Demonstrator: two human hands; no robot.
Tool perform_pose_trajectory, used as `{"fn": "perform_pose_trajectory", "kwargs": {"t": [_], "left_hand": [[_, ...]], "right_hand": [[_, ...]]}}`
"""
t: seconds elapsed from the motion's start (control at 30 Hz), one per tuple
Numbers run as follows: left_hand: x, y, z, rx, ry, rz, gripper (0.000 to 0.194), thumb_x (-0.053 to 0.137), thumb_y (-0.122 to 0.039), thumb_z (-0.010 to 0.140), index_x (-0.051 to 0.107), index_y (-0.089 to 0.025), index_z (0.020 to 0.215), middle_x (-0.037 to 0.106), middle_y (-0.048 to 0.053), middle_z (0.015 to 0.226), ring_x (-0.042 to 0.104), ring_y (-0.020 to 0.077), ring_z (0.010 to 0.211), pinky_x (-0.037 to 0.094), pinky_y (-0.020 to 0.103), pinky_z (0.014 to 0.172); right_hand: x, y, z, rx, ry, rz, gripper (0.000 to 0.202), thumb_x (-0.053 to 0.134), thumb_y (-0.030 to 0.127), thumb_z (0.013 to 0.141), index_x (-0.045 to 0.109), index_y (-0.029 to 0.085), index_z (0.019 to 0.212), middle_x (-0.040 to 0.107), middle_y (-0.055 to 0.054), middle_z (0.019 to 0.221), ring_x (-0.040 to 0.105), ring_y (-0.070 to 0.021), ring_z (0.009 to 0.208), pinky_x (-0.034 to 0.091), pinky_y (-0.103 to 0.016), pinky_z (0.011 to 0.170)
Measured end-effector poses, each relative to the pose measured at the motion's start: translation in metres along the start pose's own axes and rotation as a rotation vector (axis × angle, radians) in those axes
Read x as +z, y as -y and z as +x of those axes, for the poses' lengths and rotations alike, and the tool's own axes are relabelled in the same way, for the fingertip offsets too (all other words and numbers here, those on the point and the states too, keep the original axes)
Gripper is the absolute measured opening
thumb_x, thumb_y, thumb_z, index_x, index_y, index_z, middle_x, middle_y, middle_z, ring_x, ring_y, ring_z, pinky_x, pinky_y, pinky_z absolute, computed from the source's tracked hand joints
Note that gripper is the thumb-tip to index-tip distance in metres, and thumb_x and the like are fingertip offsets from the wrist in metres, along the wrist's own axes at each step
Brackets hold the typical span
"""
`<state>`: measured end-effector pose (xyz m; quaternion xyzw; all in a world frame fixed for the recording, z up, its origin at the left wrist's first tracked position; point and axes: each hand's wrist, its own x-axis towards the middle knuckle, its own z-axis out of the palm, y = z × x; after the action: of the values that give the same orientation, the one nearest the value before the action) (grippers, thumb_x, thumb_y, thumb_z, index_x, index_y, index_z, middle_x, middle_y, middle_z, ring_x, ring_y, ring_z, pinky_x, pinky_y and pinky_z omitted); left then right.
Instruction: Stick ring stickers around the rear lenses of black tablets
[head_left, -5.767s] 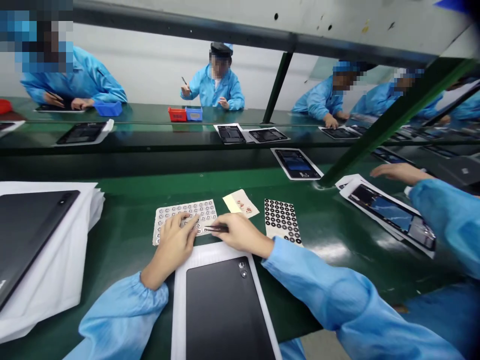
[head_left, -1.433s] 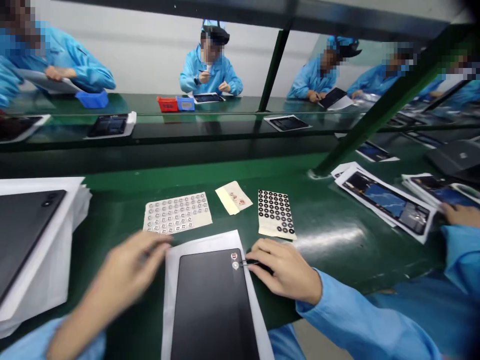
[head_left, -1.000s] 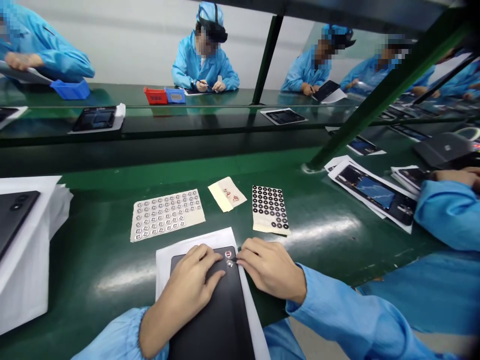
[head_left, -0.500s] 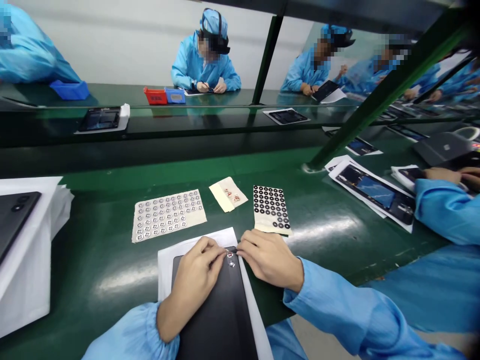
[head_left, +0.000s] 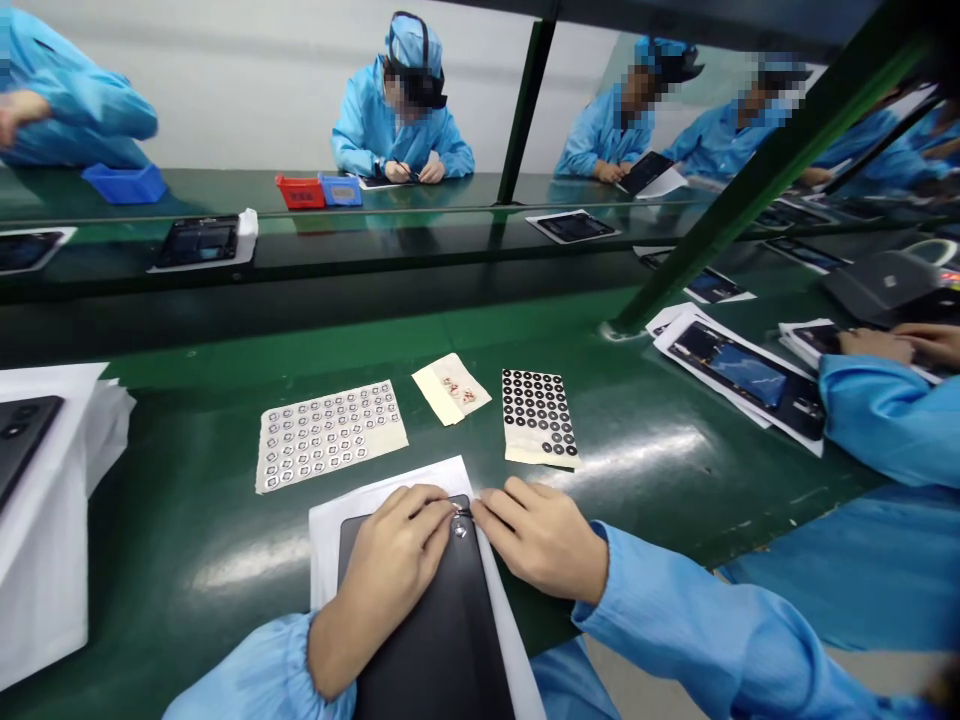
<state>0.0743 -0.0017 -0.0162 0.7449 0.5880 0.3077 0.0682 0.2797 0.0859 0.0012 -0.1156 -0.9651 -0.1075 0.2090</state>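
Observation:
A dark tablet (head_left: 442,630) lies back side up on a white sheet (head_left: 324,555), with its camera openings near the top right corner. My left hand (head_left: 397,545) rests over the tablet's upper part, thumb and forefinger pinched at the upper camera opening; what they hold is hidden. From the right, my right hand (head_left: 544,535) is closed, its fingertips meeting a thin dark piece at that same opening, too small to name. Below it the lower camera ring (head_left: 460,530) shows. Beyond my hands lie a sheet of square-marked ring stickers (head_left: 330,435) and a sheet of black ring stickers (head_left: 536,415).
Between the sticker sheets is a small paper (head_left: 450,388) with reddish bits. At left stands a stack of white sheets (head_left: 52,560) with a tablet on top. A green post (head_left: 675,240) rises at right, near an opened tablet (head_left: 742,375) and a co-worker's sleeve (head_left: 892,415).
My fingertips have come down slightly over the upper camera opening, covering more of it. The view has shifted a little. Across the bench, the co-worker at far left has moved an arm.

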Motion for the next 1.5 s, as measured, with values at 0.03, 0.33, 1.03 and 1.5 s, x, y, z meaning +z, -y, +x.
{"fn": "perform_pose_trajectory", "kwargs": {"t": [0.03,0.33,1.03,1.5], "left_hand": [[-0.001,0.0,0.0,0.008,0.015,0.005,0.025,0.05,-0.02,0.104,0.075,-0.02,0.104,0.076,0.006,0.103,0.071,0.0206,0.092,0.061,0.035,0.083],[0.003,0.001,-0.001,0.105,0.052,0.199,0.025,0.046,-0.019,0.105,0.071,-0.017,0.108,0.075,0.007,0.1,0.072,0.0228,0.089,0.062,0.036,0.079],[0.011,0.048,0.171,-0.175,0.183,-0.06,0.015,0.067,-0.013,0.086,0.068,-0.018,0.072,0.066,0.011,0.098,0.062,0.0265,0.105,0.048,0.037,0.097],[0.072,-0.046,0.127,-0.75,0.45,-1.167,0.031,0.077,-0.04,0.087,0.074,-0.012,0.099,0.08,0.014,0.097,0.079,0.0225,0.089,0.064,0.036,0.091]], "right_hand": [[0.0,0.003,-0.002,-0.013,-0.021,-0.026,0.027,0.047,0.012,0.102,0.073,0.01,0.104,0.07,-0.011,0.091,0.053,-0.0211,0.074,0.036,-0.037,0.057],[0.006,0.026,-0.011,0.07,-0.088,-0.095,0.026,0.051,0.012,0.099,0.072,0.003,0.11,0.072,-0.015,0.094,0.057,-0.0225,0.072,0.039,-0.037,0.052],[0.012,-0.057,-0.068,0.401,0.132,-0.106,0.021,0.052,0.001,0.091,0.065,0.016,0.1,0.069,-0.006,0.095,0.063,-0.0156,0.071,0.034,-0.029,0.053],[0.011,-0.06,-0.06,0.705,-0.29,0.498,0.021,0.056,0.023,0.101,0.075,0.019,0.108,0.071,-0.007,0.091,0.069,-0.0166,0.08,0.055,-0.026,0.069]]}}
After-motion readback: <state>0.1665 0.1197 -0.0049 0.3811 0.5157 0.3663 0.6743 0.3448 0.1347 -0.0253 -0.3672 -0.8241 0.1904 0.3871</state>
